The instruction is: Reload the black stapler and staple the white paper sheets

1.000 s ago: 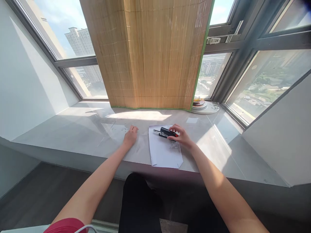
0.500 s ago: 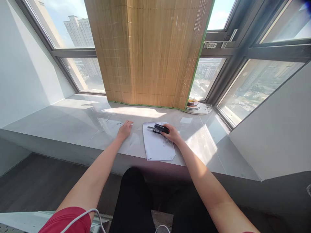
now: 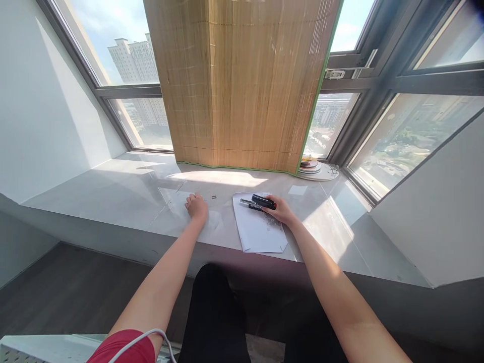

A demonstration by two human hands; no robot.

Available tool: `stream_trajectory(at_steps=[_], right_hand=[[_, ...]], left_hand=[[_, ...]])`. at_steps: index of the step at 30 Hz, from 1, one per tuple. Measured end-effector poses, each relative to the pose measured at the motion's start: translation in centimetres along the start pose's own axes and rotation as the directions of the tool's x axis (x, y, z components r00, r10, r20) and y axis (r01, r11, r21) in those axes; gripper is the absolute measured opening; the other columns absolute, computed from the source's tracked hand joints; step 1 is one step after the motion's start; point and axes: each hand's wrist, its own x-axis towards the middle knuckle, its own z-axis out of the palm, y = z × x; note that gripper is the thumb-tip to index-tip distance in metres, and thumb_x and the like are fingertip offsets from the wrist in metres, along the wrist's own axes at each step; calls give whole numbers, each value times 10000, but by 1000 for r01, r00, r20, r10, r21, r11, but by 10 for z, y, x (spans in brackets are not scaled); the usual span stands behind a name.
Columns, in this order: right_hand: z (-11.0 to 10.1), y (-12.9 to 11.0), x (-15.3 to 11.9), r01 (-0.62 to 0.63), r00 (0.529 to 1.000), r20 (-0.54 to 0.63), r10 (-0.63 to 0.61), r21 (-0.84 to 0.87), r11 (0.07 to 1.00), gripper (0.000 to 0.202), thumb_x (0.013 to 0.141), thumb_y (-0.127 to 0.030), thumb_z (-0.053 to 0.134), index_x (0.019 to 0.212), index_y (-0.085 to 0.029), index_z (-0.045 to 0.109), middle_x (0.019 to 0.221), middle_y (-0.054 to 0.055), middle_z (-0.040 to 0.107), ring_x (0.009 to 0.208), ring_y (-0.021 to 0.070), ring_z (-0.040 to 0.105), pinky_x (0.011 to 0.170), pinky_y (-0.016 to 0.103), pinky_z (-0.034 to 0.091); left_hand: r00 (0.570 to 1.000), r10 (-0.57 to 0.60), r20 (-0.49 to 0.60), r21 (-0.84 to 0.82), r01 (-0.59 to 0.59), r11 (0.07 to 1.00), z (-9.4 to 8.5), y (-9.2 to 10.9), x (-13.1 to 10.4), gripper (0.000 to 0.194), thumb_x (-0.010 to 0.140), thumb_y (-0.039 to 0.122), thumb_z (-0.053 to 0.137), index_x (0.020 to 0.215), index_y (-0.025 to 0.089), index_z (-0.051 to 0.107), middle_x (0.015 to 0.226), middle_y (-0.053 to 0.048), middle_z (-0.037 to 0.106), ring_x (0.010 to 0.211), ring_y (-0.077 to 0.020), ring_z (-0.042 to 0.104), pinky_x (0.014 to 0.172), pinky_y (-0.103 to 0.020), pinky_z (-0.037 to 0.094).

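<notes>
Over white paper sheets [image 3: 260, 232] on the sill, my right hand [image 3: 280, 208] holds an opened black stapler [image 3: 264, 202], its metal part pointing left. My left hand [image 3: 197, 207] is at the sill surface left of the paper, fingers curled; whatever is between the fingertips is too small to make out. A small grey piece, like a strip of staples [image 3: 214, 197], lies on the sill between my left hand and the paper.
A bamboo blind [image 3: 242, 91] hangs behind the sill [image 3: 113, 196]. Stacked plates [image 3: 317, 171] stand at the back right corner by the window. A pale flat square [image 3: 298, 190] lies right of the stapler. A white cable crosses my left sleeve.
The view has shifted, moving the scene slightly right. My left hand has drawn left and curled in, and the small grey piece now shows on the sill. The stapler remains in my right hand.
</notes>
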Motion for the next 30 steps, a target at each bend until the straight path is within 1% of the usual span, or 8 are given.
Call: stream_trajectory(at_steps=[3, 5, 11, 15, 21, 25, 27, 30], right_hand=[[0, 0, 0, 8, 1000, 3, -8, -3, 1000, 340, 867, -442, 762, 1116, -216, 711, 1008, 53, 753, 913, 242, 679, 816, 350, 506], [0, 0, 0, 9, 1000, 10, -9, -16, 1000, 323, 872, -431, 752, 1111, -217, 714, 972, 45, 743, 879, 233, 667, 790, 341, 492], [1, 0, -1, 40, 999, -13, -40, -59, 997, 291, 877, -407, 734, 1097, -219, 710, 950, 45, 724, 845, 228, 650, 746, 329, 470], [7, 1, -3, 38, 998, -48, -43, -88, 995, 267, 877, -366, 734, 1100, -221, 701, 1005, 57, 727, 888, 239, 660, 784, 340, 488], [12, -5, -2, 27, 997, -71, -37, -137, 990, 251, 879, -278, 713, 1123, -227, 684, 1073, 67, 727, 1003, 262, 662, 893, 365, 507], [11, -13, -9, -36, 996, -84, 21, -186, 982, 197, 876, -255, 708, 1065, -215, 672, 1046, 73, 715, 989, 260, 648, 880, 361, 509], [10, -16, -19, -72, 994, -90, 55, -208, 975, 194, 874, -244, 711, 1060, -213, 668, 1033, 76, 711, 983, 263, 648, 873, 363, 511], [8, -19, -37, -97, 987, -148, 68, -196, 976, 331, 879, -239, 723, 1204, -225, 662, 1106, 92, 729, 1025, 279, 667, 901, 387, 522]], left_hand=[[978, 198, 65, -88, -192, 977, 3, 0, 4, 344, 1028, 89, 359, 1127, 177, 676, 1219, -189, 647, 1201, -322, 606, 1006, -423, 498], [965, 253, 71, -136, -242, 961, 5, 0, 7, 319, 1033, 108, 380, 1117, 193, 675, 1184, -164, 657, 1143, -301, 630, 971, -398, 520], [878, 477, 34, -221, -459, 861, 13, 0, 15, 288, 980, 131, 549, 1197, 203, 724, 1289, -140, 693, 1223, -323, 603, 1084, -465, 491], [858, 507, 79, -198, -485, 852, 17, -2, 18, 214, 963, 137, 586, 1047, 223, 762, 1175, -117, 749, 1155, -339, 625, 1052, -513, 481], [850, 526, 15, -155, -518, 841, 21, -4, 18, 194, 951, 124, 602, 1054, 212, 741, 1096, -130, 719, 1117, -339, 625, 989, -472, 484], [820, 572, -25, -133, -570, 811, 15, -5, 15, 199, 990, 143, 551, 1001, 211, 738, 1085, -143, 703, 1103, -339, 632, 973, -468, 491], [811, 581, -62, -159, -583, 797, 14, -1, 8, 227, 1005, 136, 514, 1014, 215, 728, 1081, -142, 714, 1085, -331, 645, 977, -468, 493], [807, 585, -83, -249, -585, 772, 20, 19, -17, 238, 998, 115, 500, 1022, 215, 714, 1030, -131, 737, 1028, -318, 671, 966, -466, 501]])
